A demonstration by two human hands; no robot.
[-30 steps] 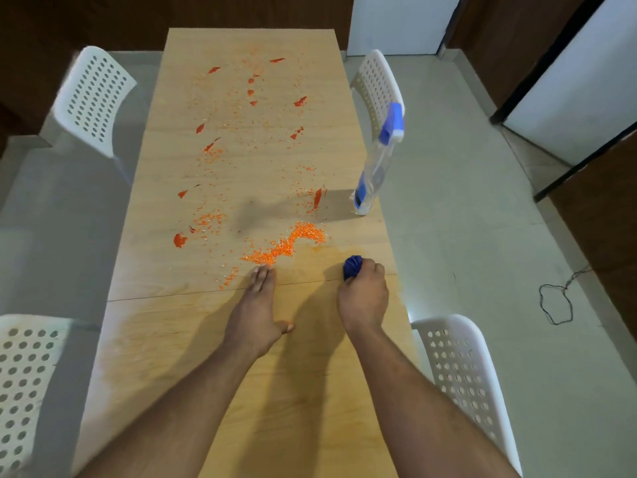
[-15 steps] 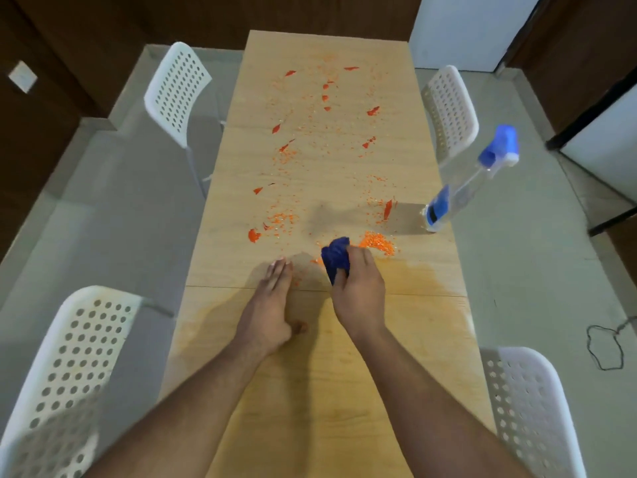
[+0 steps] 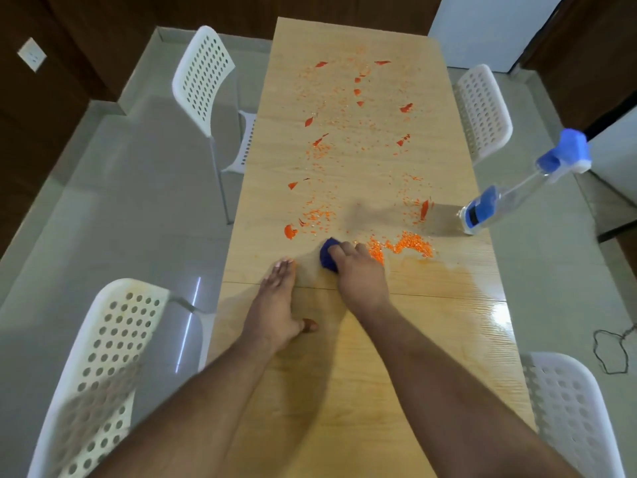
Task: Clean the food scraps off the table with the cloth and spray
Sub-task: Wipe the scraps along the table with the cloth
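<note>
Since the earlier frames the right hand (image 3: 358,274) had carried the cloth (image 3: 327,257) leftward across the table (image 3: 344,391), from near the right edge to a spot just left of the heaped orange scraps (image 3: 403,246), while the left hand (image 3: 275,305) had stayed flat where it was. Most of the cloth was hidden: only a dark blue wad showed beyond the knuckles, with the right fingers curled over it and pressing it to the wood. How much cloth lay under the palm could not be told. The left hand rested on the table just beside it, fingers straight and together, thumb spread out to the side. Both forearms were cut off at the bottom edge. Finer crumbs and red slivers (image 3: 358,98) were scattered up the middle of the table toward its far end, many too small and blurred to make out singly. A wet sheen (image 3: 458,274) covered the near right part of the tabletop. The spray bottle (image 3: 513,198) stood at the right edge of the table, beyond the heap, looking tilted in the wide lens, its blue trigger head (image 3: 565,151) seen against the floor. White perforated chairs (image 3: 203,77) stood at both sides, the near two cut off by the frame. A thin dark cord (image 3: 610,350) lay looped on the floor at the right.
</note>
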